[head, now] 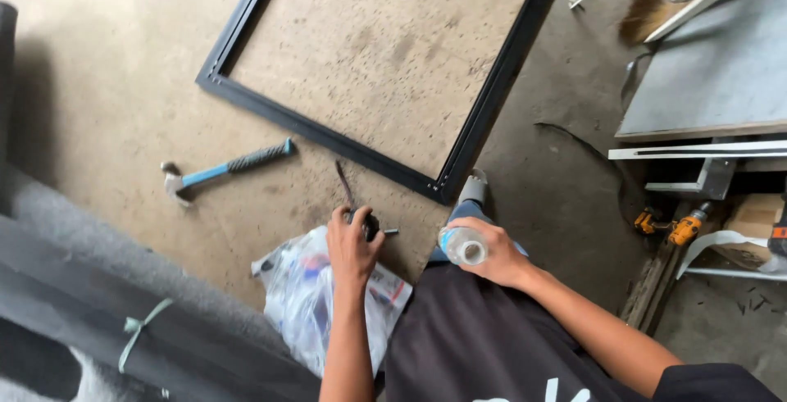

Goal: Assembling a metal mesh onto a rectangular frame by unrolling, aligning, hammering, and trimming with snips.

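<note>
My left hand (351, 246) is closed around a small dark tool (370, 225) with a thin strip sticking up from it, just above a crumpled clear plastic bag (299, 299). In my right hand (492, 252) I grip a clear plastic bottle (461, 245), held in front of my dark trousers. A large black rectangular frame (479, 119) lies flat on the concrete floor beyond both hands. My foot in a grey shoe (473, 186) rests by the frame's near corner.
A blue-handled claw hammer (221, 170) lies on the floor to the left. Dark rolled material (98, 304) tied with a green strip fills the lower left. At right stand a grey board (721, 74), white metal bars (697, 152) and an orange drill (676, 226).
</note>
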